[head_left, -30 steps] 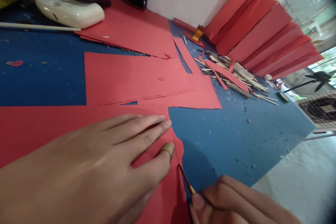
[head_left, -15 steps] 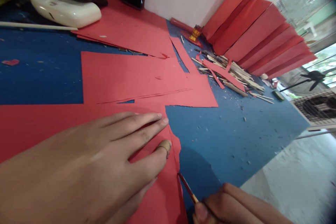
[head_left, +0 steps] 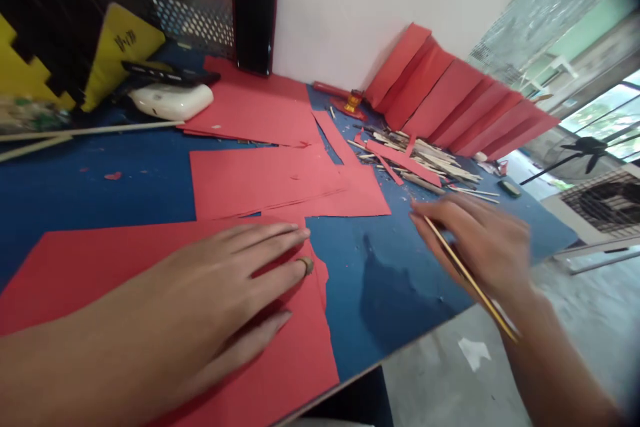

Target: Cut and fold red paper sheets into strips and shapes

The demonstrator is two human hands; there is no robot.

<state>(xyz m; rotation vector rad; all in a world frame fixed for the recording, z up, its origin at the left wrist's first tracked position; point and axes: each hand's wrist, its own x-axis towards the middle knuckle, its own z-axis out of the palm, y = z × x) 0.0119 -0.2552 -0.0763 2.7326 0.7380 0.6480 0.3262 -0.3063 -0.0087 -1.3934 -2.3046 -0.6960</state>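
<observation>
- Here, a blue tabletop [head_left: 100, 180] is strewn with loose red paper sheets [head_left: 260, 180], a pleated red strip [head_left: 450, 97] being propped against a white wall [head_left: 390, 7] at upper right.
- At centre right, wooden craft sticks [head_left: 425, 153] are heaped.
- At lower left, a red sheet [head_left: 280, 360] is pressed flat by the left hand [head_left: 200, 287], fingers spread, beside a ragged edge [head_left: 323, 287].
- At right, a slim pencil-like tool [head_left: 470, 287] is pinched in the blurred right hand [head_left: 475, 233], clear of the paper.
- A tan band [head_left: 305, 265] is worn on a left finger.
</observation>
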